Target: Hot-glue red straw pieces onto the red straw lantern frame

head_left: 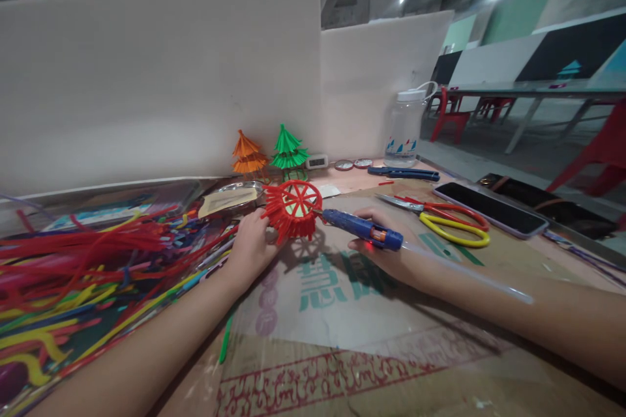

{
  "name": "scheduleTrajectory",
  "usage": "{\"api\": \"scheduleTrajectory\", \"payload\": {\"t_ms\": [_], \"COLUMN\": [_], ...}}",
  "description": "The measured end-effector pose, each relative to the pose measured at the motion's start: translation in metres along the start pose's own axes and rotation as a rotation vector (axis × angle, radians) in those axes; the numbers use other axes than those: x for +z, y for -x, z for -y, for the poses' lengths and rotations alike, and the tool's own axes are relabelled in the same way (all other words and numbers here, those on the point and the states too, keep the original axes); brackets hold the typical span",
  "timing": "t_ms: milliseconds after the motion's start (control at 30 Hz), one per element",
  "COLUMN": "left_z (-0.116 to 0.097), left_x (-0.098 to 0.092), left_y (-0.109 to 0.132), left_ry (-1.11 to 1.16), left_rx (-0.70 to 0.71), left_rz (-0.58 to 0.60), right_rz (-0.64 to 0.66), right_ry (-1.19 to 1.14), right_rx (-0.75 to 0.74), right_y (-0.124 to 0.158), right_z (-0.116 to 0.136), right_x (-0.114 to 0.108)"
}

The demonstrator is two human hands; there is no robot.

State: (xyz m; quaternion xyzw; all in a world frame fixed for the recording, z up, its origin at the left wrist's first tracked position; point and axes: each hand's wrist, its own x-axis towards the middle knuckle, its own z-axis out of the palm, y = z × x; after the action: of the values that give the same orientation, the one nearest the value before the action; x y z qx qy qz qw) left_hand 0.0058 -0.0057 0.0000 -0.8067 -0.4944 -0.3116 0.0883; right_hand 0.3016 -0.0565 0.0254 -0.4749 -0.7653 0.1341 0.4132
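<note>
Near the middle of the table, my left hand (254,241) is closed on the left edge of a round red pipe-cleaner piece (295,208) with a spoked ring and a fringe of short red strips. A blue glue gun (359,227) lies in the grip of my right hand (379,244), its tip pointing left at the ring's right side. A small red light glows on the gun, and a clear glue stick sticks out of its rear over my right forearm. Whether the tip touches the ring, I cannot tell.
Coloured pipe cleaners (88,267) heap up at left. Behind stand orange (248,155) and green (288,150) tree-like models. A metal tray (232,199), scissors (452,220), a phone (490,208), a blue cutter (403,174) and a bottle (405,130) surround the work area; white boards (161,78) rise behind.
</note>
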Motion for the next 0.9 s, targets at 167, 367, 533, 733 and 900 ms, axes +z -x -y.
{"api": "scheduleTrajectory", "payload": {"t_ms": [167, 367, 533, 733, 900], "left_z": [0.0006, -0.0024, -0.0047, -0.0037, -0.0006], "left_x": [-0.0001, -0.0021, -0.0040, -0.0034, -0.0005], "left_y": [-0.0003, -0.0018, -0.0017, -0.0011, -0.0008], "left_ry": [0.011, 0.032, 0.072, 0.093, 0.121], "left_rx": [-0.010, 0.017, 0.003, -0.023, -0.020], "left_rz": [0.012, -0.010, -0.006, 0.002, -0.002], "right_rz": [0.001, 0.020, 0.031, 0.037, 0.051], "right_ry": [0.016, 0.000, 0.005, 0.046, 0.087], "right_rx": [0.034, 0.057, 0.039, 0.040, 0.046], "right_y": [0.0002, -0.0001, 0.0012, 0.0010, 0.0014], "right_z": [0.0014, 0.0025, 0.0038, 0.0018, 0.0012], "right_x": [0.0005, -0.0017, -0.0038, -0.0027, -0.0023]}}
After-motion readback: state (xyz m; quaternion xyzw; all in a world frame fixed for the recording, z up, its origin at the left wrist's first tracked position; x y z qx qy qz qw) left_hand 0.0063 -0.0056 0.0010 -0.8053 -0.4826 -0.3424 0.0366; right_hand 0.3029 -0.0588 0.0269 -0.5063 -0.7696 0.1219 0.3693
